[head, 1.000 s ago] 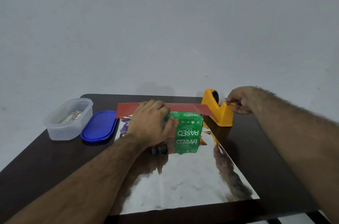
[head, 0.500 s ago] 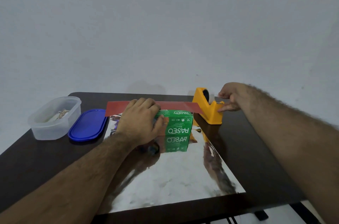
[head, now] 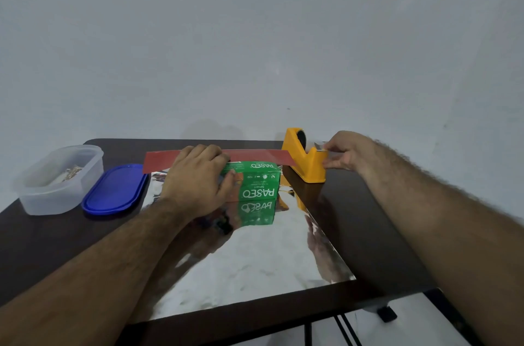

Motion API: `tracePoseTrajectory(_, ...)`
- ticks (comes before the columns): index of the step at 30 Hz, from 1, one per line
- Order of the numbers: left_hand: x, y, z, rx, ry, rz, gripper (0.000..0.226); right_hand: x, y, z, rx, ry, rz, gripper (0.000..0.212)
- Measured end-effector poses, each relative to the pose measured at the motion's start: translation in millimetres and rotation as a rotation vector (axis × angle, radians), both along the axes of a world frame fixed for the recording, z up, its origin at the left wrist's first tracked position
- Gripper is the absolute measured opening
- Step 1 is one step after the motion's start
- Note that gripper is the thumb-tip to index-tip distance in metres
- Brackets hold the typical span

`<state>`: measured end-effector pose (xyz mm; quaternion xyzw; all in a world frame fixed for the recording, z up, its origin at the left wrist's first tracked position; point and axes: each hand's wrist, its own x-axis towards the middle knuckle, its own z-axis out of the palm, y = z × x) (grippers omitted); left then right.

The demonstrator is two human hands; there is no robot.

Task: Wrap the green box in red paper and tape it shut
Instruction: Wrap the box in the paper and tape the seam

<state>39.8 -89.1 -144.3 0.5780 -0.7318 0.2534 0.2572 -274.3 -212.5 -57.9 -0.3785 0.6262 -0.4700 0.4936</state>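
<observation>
Plain grey-white wall behind, dark brown wooden table (head: pixel 354 204) below. On it my big sheet of wrapping paper (head: pixel 241 255) lies silver mirror side up; its red face shows only on the far flap (head: pixel 255 155), folded over the box top. Green cardboard tissue box (head: pixel 256 182) sits at the sheet's far end, print reading "PASEO Smart", upside down to me.

Left hand (head: pixel 195 178) flat on the box, grip relaxed, fingers pinning the red flap so it can't spring back. Right hand (head: pixel 344 154) at the yellow plastic tape dispenser (head: pixel 304 161), just right of the box; fingertips pinching the tape end at the cutter, I judge to pull a strip.

Left: clear plastic tub (head: pixel 56 181), blue oval lid (head: pixel 114 189) beside it.
</observation>
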Motion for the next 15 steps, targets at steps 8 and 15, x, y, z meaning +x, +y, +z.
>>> tracePoseTrajectory(8, -3, 2, 1, 0.017, -0.014, 0.002, 0.052, -5, 11, -20, 0.002, 0.024, 0.029, 0.053)
tracePoseTrajectory(15, -4, 2, 1, -0.005, -0.011, -0.005, 0.051, -4, 9, -39, -0.046, 0.053, -0.061, 0.054)
